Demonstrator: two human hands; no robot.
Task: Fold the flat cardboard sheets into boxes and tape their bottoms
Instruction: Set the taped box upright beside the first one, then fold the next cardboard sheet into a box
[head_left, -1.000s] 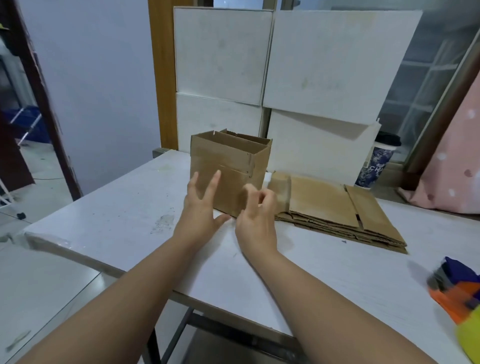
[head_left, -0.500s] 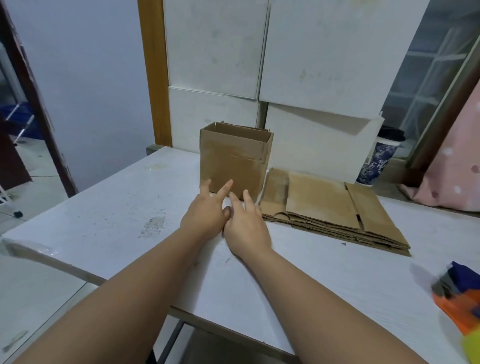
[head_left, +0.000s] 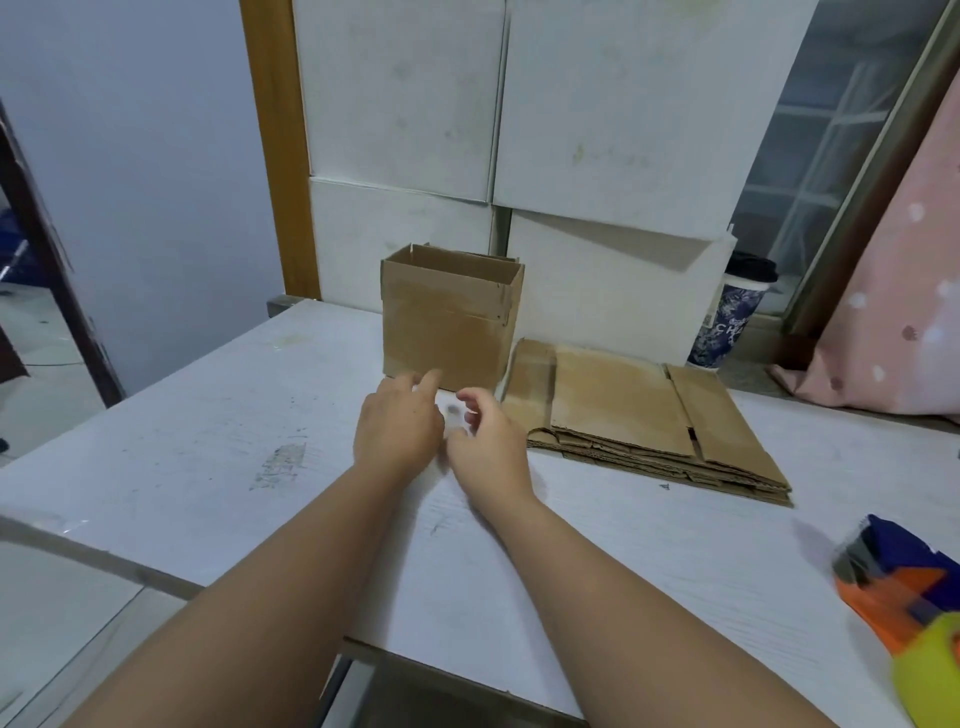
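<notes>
Both grips are empty, fingers loose: left hand (head_left: 397, 431) and right hand (head_left: 488, 447) hover side by side before the upright brown cardboard box (head_left: 447, 322). The stack of flat brown cardboard sheets (head_left: 639, 415) lies rightward on the white surface (head_left: 208, 441), nearer the right hand.

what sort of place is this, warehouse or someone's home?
Probably a makeshift packing spot in a home or small shop: a stack of flat cardboard sheets and a tape dispenser on a scuffed white table, with a pink curtain nearby.
</notes>
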